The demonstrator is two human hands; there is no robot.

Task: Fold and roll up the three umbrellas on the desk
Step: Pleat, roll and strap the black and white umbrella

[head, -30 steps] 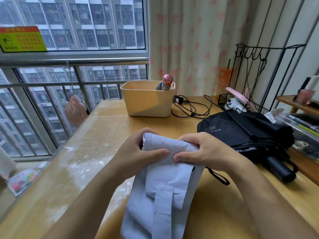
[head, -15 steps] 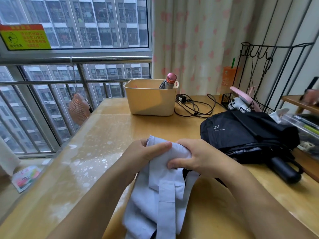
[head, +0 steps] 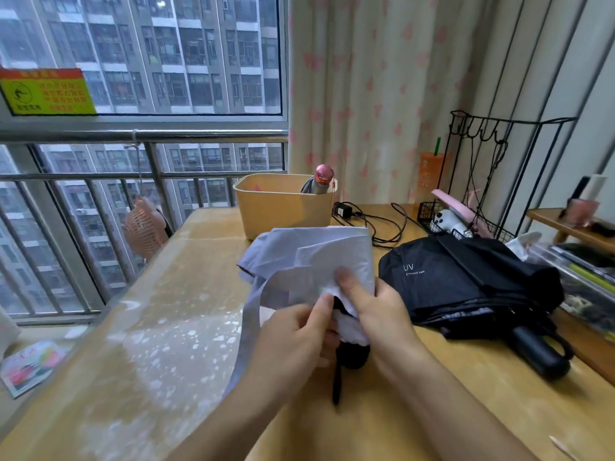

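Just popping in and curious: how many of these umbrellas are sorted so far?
One looks done: the pink-capped umbrella stands rolled in the beige bin. In hand: the left hand and right hand hold the pale blue umbrella, its fabric loose. Left: finishing that one, then the black umbrella, lying unrolled on the desk.

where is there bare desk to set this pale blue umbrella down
Widest bare stretch: left side of the desk, between the window-side edge, the beige bin and the pale blue umbrella. A smaller patch nearer than the black umbrella. Crowded: far right, cables and wire rack.
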